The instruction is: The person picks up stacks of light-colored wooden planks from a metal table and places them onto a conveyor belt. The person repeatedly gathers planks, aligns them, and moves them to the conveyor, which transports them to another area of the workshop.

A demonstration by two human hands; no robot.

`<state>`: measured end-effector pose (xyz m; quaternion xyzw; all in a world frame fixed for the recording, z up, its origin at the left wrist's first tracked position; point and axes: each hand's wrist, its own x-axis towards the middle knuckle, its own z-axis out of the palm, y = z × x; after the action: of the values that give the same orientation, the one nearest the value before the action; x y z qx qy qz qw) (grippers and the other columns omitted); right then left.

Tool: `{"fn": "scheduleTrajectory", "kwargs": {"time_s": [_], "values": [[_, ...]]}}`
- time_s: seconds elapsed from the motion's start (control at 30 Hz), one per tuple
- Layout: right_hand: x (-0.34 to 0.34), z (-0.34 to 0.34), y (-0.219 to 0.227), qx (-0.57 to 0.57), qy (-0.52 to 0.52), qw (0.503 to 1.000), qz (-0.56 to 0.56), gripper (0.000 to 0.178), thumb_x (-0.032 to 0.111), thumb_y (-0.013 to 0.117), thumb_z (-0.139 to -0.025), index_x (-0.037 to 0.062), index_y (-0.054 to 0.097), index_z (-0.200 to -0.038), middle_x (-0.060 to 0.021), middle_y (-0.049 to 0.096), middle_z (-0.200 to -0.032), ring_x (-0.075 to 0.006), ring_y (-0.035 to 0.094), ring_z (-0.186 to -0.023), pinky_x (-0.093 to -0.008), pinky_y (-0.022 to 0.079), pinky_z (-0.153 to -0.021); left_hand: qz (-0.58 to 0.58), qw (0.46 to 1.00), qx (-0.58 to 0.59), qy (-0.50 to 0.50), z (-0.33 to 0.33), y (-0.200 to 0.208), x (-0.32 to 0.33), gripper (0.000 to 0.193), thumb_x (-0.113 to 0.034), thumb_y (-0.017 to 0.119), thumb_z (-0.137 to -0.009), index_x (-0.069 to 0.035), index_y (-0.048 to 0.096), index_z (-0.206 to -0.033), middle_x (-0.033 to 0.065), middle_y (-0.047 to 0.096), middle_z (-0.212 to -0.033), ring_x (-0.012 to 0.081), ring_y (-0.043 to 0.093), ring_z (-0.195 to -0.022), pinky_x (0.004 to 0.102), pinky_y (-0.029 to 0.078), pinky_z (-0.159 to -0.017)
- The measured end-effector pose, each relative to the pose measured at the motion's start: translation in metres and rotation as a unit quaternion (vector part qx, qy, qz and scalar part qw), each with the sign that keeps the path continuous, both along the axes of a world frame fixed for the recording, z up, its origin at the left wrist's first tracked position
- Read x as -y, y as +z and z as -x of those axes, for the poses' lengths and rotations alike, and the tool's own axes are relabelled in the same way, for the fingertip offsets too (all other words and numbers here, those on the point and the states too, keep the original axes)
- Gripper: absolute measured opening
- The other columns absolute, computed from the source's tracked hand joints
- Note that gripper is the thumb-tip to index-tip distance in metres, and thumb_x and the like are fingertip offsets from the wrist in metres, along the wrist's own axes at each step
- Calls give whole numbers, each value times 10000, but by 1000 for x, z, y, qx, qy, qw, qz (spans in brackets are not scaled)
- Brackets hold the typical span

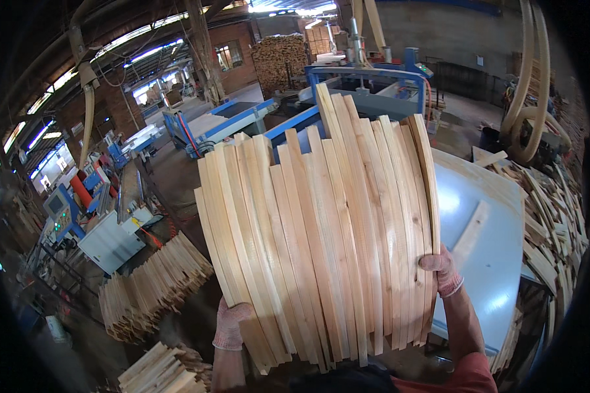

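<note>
Between my two gloved hands I hold a wide bundle of wooden strips [328, 236], pale and narrow, side by side with uneven ends. My left hand [231, 323] grips the bundle's lower left edge, its thumb over the front strip. On the right edge, a little higher, my right hand [444, 267] clamps the outermost strips with the thumb in front. The fingers of both hands are mostly hidden behind the wood.
A smooth grey-white table [485, 229] stands at the right with a single strip [472, 229] on it. Scrap wood [550, 229] heaps beyond it. Strip stacks [154, 288] lie at lower left, near a machine with a control panel [62, 219]. Blue-framed machinery [373, 82] stands ahead.
</note>
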<state>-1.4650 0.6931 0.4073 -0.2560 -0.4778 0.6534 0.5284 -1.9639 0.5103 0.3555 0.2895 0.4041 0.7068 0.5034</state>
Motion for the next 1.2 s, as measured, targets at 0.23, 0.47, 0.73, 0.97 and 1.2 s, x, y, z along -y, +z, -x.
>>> {"fn": "scheduleTrajectory", "kwargs": {"time_s": [0.23, 0.47, 0.73, 0.97, 1.2], "values": [[-124, 116, 69, 25, 43, 997, 56, 803, 193, 867, -787, -102, 533, -1454, -163, 721, -1189, -248, 759, -988, -370, 677, -839, 73, 996, -11, 49, 116, 45, -128, 617, -124, 866, -833, 46, 619, -1372, 144, 774, -1062, 297, 795, -906, 413, 682, -804], [-217, 206, 81, 67, 6, 995, 72, 670, 136, 829, -869, -45, 562, -1456, -99, 717, -1191, -171, 722, -1035, -325, 644, -883, 28, 996, 20, -82, 210, 55, -271, 578, -127, 757, -850, 72, 614, -1373, 144, 748, -1079, 331, 780, -996, 483, 670, -893], [-288, 316, 76, 69, -103, 983, 134, 690, 151, 801, -882, -21, 542, -1499, -90, 703, -1202, -169, 707, -1038, -326, 620, -890, 97, 983, -39, -147, 330, 21, -456, 188, -152, 739, -901, -19, 746, -1035, 87, 755, -1062, 220, 752, -981, 378, 620, -949], [-345, 387, 16, 77, -198, 959, 190, 581, 201, 791, -876, -42, 593, -1366, -112, 728, -1080, -200, 720, -884, -348, 616, -806, 187, 932, -48, -306, 395, 3, -611, 564, -287, 819, -889, 39, 672, -1326, 115, 750, -1121, 198, 741, -1008, 366, 614, -937], [-396, 442, -67, 65, -213, 930, 292, 158, 173, 737, -874, 18, 708, -889, -66, 726, -842, -189, 687, -759, -349, 597, -781, 282, 870, -145, -377, 425, -28, -729, 627, -345, 824, -901, 30, 609, -1356, 122, 711, -1153, 219, 713, -1013, 389, 601, -914]]}}
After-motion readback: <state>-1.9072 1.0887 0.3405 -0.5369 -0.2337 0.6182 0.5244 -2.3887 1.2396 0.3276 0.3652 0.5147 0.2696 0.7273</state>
